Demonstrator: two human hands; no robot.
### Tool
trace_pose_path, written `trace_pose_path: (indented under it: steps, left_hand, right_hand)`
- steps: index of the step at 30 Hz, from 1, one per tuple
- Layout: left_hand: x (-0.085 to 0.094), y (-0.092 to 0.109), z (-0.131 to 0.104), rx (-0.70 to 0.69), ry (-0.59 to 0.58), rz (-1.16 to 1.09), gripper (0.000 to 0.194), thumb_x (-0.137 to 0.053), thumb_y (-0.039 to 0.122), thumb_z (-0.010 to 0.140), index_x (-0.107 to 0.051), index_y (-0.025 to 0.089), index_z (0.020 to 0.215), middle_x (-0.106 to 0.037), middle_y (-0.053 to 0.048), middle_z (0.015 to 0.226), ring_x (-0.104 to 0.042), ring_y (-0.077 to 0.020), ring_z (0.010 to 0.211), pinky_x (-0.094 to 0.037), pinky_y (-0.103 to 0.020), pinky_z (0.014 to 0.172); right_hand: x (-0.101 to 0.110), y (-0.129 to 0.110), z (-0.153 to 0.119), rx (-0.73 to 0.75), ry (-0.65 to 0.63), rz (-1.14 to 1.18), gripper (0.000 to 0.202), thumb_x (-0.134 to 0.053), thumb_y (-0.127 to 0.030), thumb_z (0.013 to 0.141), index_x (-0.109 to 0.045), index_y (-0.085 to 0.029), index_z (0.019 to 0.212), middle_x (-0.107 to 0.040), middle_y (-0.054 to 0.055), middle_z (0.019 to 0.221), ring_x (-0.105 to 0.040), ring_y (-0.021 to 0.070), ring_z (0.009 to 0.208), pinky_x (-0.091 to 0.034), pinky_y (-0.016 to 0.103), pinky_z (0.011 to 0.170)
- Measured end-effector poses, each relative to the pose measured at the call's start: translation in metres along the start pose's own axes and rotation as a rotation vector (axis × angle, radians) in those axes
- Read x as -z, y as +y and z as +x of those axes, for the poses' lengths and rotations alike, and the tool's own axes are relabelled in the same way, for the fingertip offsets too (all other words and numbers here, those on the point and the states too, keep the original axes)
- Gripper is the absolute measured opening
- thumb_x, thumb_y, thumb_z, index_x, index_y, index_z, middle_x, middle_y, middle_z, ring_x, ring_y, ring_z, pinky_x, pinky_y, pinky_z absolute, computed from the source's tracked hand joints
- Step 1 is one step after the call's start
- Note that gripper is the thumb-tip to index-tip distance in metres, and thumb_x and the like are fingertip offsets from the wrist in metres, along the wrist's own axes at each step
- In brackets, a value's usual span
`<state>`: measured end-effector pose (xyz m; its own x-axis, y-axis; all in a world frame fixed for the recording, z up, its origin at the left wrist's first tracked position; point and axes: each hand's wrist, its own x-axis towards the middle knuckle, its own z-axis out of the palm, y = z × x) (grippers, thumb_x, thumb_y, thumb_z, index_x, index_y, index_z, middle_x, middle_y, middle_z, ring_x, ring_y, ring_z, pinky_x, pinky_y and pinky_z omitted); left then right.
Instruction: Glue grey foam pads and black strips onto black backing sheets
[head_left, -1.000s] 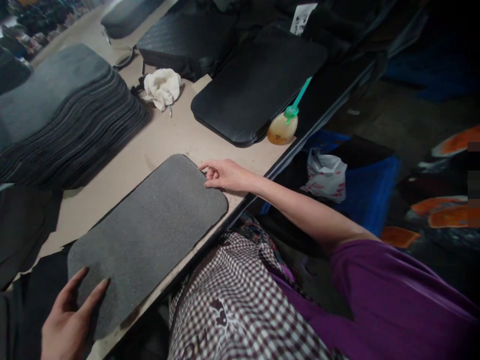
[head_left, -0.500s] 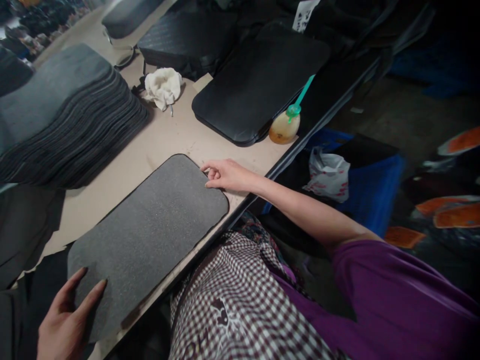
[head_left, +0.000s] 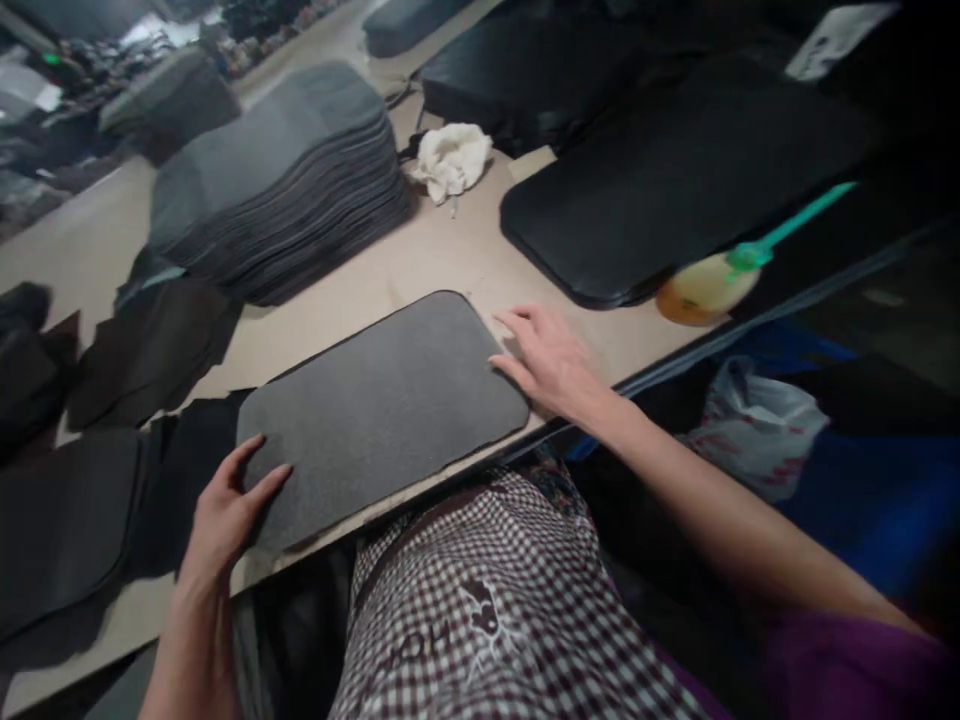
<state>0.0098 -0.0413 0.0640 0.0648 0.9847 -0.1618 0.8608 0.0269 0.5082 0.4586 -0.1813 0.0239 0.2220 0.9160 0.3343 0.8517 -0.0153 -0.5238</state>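
A dark grey flat panel with rounded corners (head_left: 390,410) lies along the front edge of the table. At its left end, my left hand (head_left: 232,510) rests thumb and forefinger, spread apart, on the top face; its other fingers are hidden. My right hand (head_left: 551,360) is beside the panel's right end, fingers parted and slightly curled, with nothing in them. Whether its thumb touches the panel's edge I cannot tell. To the right, a stack of black rounded panels (head_left: 637,210) sits beside a squeeze bottle (head_left: 701,290) with amber liquid and a green nozzle.
Behind the panel rises a tall stack of grey sheets (head_left: 285,190). A crumpled white cloth (head_left: 454,160) lies near it. Dark loose pieces (head_left: 150,350) cover the table's left side. Below the table edge at right hangs or rests a plastic bag (head_left: 757,425) near blue material.
The view has swung left, so everything appears shifted right. My right hand has come off the panel's right end and its fingers have spread. My left hand stays at the left end.
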Motion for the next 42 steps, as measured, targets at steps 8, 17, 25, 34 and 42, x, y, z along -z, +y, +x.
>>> trace_pose_path:
  steps: [8,17,25,34,42]
  left_hand:
    - [0.005,-0.025,0.010,-0.158,-0.078,-0.190,0.063,-0.068,0.054,0.092,-0.062,0.018,0.144,-0.065,-0.013,0.143,-0.061,-0.0273,0.129,-0.044,-0.042,0.115]
    - [0.011,-0.036,0.022,-0.222,-0.143,-0.583,0.060,-0.070,0.034,0.094,-0.057,0.005,0.144,-0.070,-0.015,0.128,-0.067,-0.0196,0.105,-0.051,-0.041,0.098]
    - [0.010,-0.051,0.036,-0.259,-0.005,-0.423,0.076,-0.080,0.020,0.081,-0.049,0.016,0.151,-0.069,0.001,0.089,-0.059,-0.0109,0.077,-0.046,-0.027,0.078]
    - [-0.007,-0.064,0.042,-0.293,0.021,-0.202,0.077,-0.080,0.025,0.079,-0.049,0.022,0.149,-0.067,0.001,0.094,-0.062,-0.0153,0.082,-0.043,-0.027,0.074]
    - [-0.010,-0.065,0.043,-0.315,0.043,-0.073,0.069,-0.079,0.029,0.084,-0.051,0.024,0.147,-0.070,-0.003,0.103,-0.066,-0.0185,0.091,-0.046,-0.029,0.079]
  right_hand:
    - [-0.055,-0.038,-0.003,0.328,-0.192,-0.148,0.063,-0.042,-0.046,0.108,-0.037,-0.011,0.161,-0.033,0.023,0.167,-0.029,0.0394,0.156,-0.029,0.063,0.123]
    - [-0.073,-0.024,-0.007,0.320,-0.276,-0.308,0.073,-0.028,-0.056,0.109,-0.027,-0.011,0.167,-0.027,0.021,0.171,-0.024,0.0364,0.159,-0.024,0.060,0.126]
    - [-0.074,-0.023,-0.006,0.324,-0.314,-0.426,0.074,-0.024,-0.059,0.109,-0.032,-0.010,0.164,-0.028,0.020,0.171,-0.026,0.0362,0.158,-0.030,0.058,0.124]
    - [-0.073,-0.020,-0.006,0.314,-0.327,-0.463,0.078,-0.022,-0.064,0.108,-0.034,-0.010,0.163,-0.030,0.019,0.170,-0.027,0.0356,0.157,-0.030,0.058,0.124]
    - [-0.072,-0.025,-0.006,0.310,-0.334,-0.461,0.080,-0.019,-0.065,0.108,-0.034,-0.009,0.163,-0.029,0.019,0.170,-0.026,0.0347,0.158,-0.027,0.056,0.126]
